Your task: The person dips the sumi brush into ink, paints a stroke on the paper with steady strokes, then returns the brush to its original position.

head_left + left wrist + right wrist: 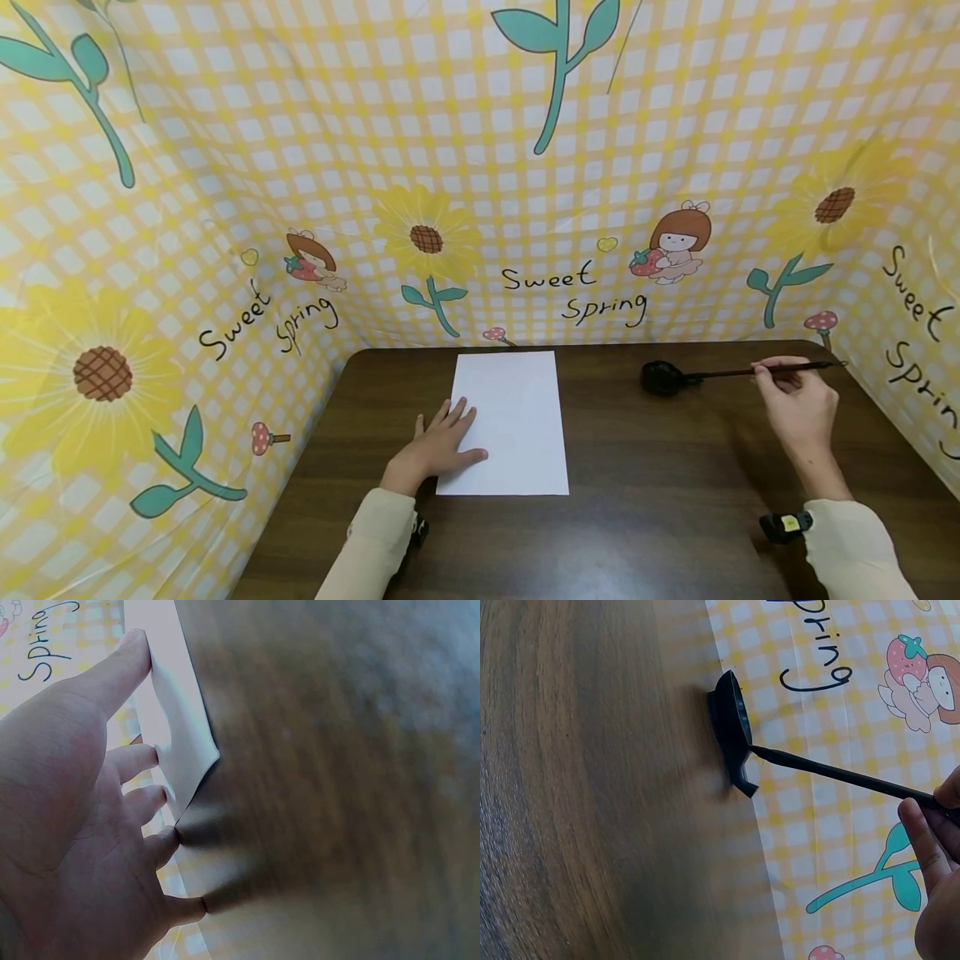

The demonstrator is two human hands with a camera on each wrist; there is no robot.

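A white sheet of paper [519,421] lies on the brown table left of centre. My left hand [435,446] rests along its left edge with the fingers spread, and some fingertips touch the sheet [180,727] in the left wrist view. To the right, my right hand [801,408] pinches the dark shaft of a writing brush [723,374] between thumb and fingers. The brush points left, its tip at the rim of a small black ink dish [660,378]. In the right wrist view the dish [731,712] has a short stub on one side; its inside is mostly hidden.
The wooden table [615,533] ends at the back against a yellow checked cloth [465,108] printed with flowers and lettering. This cloth also hangs at the left and right sides. A small black device [786,527] sits at the right wrist.
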